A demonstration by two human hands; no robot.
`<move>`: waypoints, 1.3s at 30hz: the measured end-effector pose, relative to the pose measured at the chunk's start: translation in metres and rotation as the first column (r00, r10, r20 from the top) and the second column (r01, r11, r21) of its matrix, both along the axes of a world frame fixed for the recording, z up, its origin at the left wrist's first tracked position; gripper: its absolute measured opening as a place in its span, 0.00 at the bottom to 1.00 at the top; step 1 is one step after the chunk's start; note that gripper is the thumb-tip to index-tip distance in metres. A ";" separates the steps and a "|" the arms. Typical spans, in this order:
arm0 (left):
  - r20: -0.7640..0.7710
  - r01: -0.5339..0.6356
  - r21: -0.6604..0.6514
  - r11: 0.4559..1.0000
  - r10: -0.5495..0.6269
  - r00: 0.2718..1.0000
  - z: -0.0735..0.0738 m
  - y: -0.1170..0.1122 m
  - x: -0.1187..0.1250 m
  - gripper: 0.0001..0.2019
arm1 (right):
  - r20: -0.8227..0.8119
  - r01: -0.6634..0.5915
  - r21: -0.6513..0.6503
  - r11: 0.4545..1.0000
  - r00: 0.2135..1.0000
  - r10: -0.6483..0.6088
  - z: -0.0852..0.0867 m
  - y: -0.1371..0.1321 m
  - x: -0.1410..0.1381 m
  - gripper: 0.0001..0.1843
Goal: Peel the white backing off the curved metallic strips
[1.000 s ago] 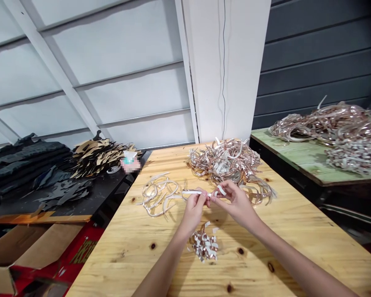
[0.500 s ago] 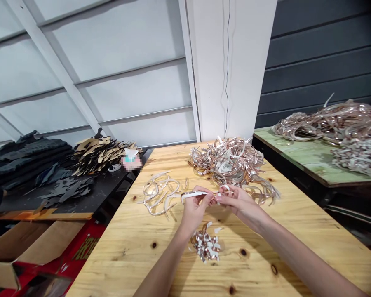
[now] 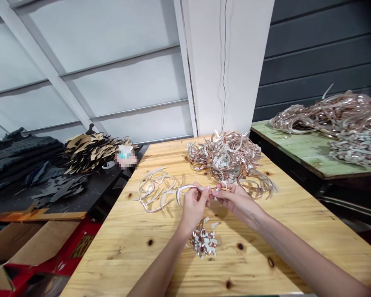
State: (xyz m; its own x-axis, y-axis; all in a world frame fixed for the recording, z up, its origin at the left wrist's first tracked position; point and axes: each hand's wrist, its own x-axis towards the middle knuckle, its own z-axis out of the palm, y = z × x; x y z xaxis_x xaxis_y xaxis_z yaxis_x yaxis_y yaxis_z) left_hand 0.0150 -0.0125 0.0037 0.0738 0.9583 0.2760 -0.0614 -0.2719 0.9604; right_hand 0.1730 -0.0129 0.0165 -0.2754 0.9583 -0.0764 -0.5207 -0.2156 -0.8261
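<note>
Above the wooden table (image 3: 111,247), my left hand (image 3: 194,206) pinches a narrow white and copper strip (image 3: 182,190), whose loose end curves out to the left. Close beside it, almost touching, my right hand (image 3: 236,202) has its fingertips closed on the strip's other part, and a white curl shows over the fingers. Below the hands lies a small heap of short cut pieces (image 3: 204,241), white and shiny copper. Several loose strips (image 3: 156,189) lie in loops left of my left hand. Behind the hands sits a big tangled pile of strips (image 3: 225,154).
On the right, a green table (image 3: 293,146) bears more shiny strips (image 3: 336,115). A black table (image 3: 99,185) on the left holds tan and black cut-outs (image 3: 86,150) and dark folded material (image 3: 21,152). An open cardboard box (image 3: 43,243) is at lower left.
The view has shifted slightly. My hands stay close together on the strip; its left end now arches and droops more, and the white curl by my right hand looks smaller.
</note>
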 end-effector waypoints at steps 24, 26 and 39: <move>0.074 0.031 -0.059 0.998 -0.027 0.997 0.001 0.001 0.005 0.20 | 0.333 0.134 0.307 0.942 0.912 -0.239 0.005 0.003 0.005 0.14; 0.040 0.008 -0.038 0.999 -0.006 0.999 0.004 0.000 0.005 0.20 | 0.403 0.098 0.405 0.909 0.873 -0.274 0.005 0.002 0.005 0.12; -0.082 -0.022 0.116 0.993 0.032 0.996 -0.002 -0.008 0.005 0.14 | 0.413 0.019 0.394 0.919 0.889 -0.195 0.005 -0.001 -0.002 0.20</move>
State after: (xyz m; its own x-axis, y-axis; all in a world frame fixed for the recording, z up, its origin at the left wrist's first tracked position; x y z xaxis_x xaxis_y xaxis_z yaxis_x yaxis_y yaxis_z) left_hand 0.0201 -0.0208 0.0014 0.0755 0.9224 0.3787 0.0265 -0.3815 0.9240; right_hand 0.1714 -0.0142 0.0211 -0.1923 0.9606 0.2005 -0.0899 0.1862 -0.9784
